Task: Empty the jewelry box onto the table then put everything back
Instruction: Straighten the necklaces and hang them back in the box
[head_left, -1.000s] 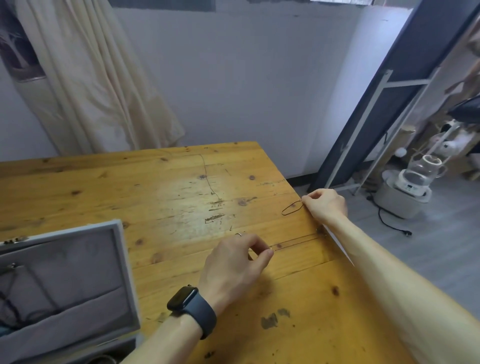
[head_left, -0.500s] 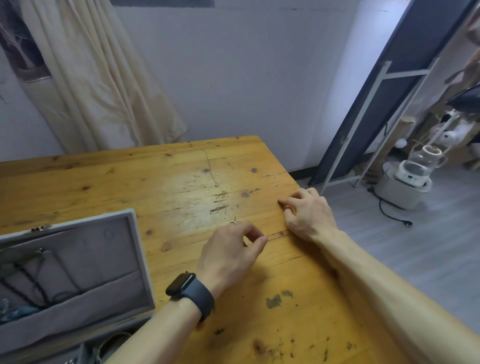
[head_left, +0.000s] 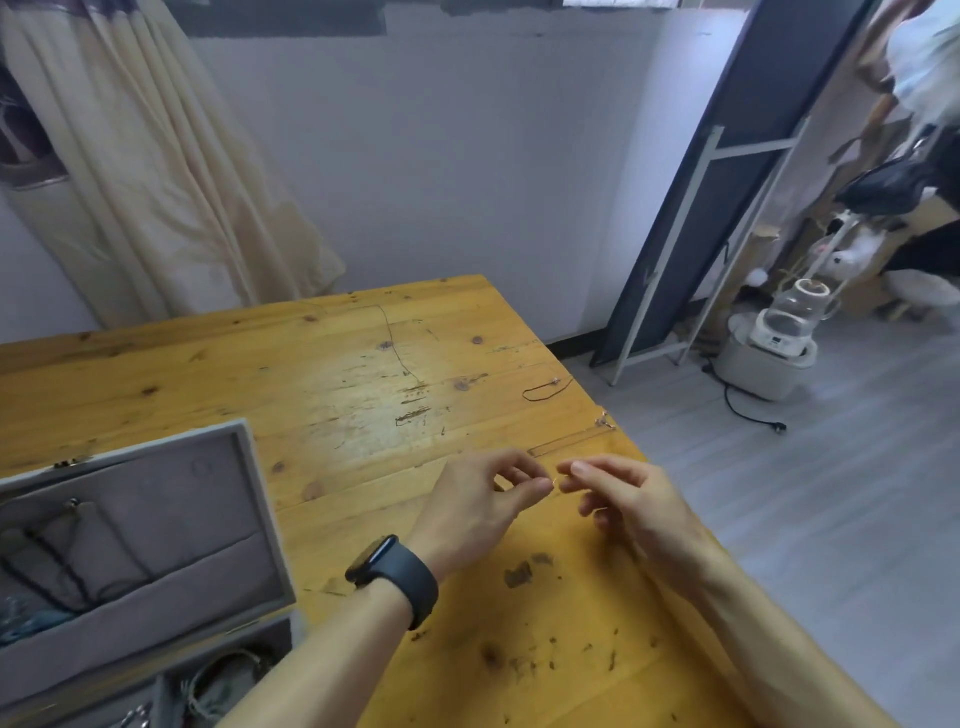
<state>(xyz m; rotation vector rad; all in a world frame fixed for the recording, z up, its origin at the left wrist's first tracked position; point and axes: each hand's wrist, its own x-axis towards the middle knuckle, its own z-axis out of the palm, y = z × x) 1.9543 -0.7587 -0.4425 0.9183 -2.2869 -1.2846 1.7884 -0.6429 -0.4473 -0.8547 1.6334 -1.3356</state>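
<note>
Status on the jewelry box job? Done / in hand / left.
Done: jewelry box open, some pieces out: a dark cord loop and a thin chain lie on the table. In hand: left hand and right hand pinch a small piece between fingertips, too small to identify. Left: the box holds cords in its lid and items in its base, so emptying looks unfinished; putting back would follow.

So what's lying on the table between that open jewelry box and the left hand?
Only bare wooden table between the jewelry box and the left hand, per the head view.

jewelry box (head_left: 171, 499): cropped left, bottom | pinched item (head_left: 556, 484): too small to tell
</note>
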